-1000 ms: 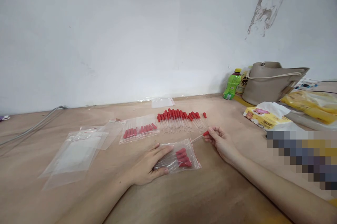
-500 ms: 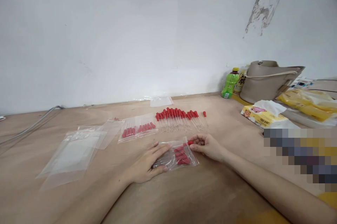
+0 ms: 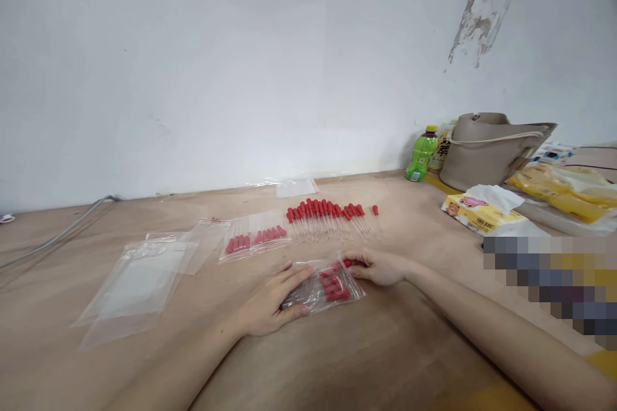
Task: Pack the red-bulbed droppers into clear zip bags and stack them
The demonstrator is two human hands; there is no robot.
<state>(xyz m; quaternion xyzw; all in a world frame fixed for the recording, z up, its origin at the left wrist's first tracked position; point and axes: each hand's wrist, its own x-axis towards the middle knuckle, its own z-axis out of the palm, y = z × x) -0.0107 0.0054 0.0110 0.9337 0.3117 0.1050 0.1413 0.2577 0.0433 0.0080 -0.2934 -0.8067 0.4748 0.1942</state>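
Note:
My left hand point(image 3: 270, 301) lies with fingers spread over the left part of a clear zip bag point(image 3: 308, 298), pressing it to the table. Several red dropper bulbs point(image 3: 336, 285) show through the plastic, stacked near the bag's right, red-edged mouth. At that mouth, my right hand point(image 3: 378, 267) pinches a dropper point(image 3: 346, 263) by its red bulb; its glass tube is hard to make out inside the bag. Beyond the hands lies a row of loose droppers point(image 3: 322, 211), red bulbs facing the wall. Two filled bags of droppers point(image 3: 255, 237) rest to their left.
Flat zip bags point(image 3: 139, 282) overlap on the left, and another bag point(image 3: 296, 188) lies by the wall. A grey cable point(image 3: 72, 231) runs at far left. To the right stand a green bottle point(image 3: 421, 154), a beige bucket bag point(image 3: 486, 154) and a tissue box point(image 3: 482, 211).
My right hand has turned slightly, and the dropper's red bulb now sits further into the bag's mouth. My left hand stays on the bag.

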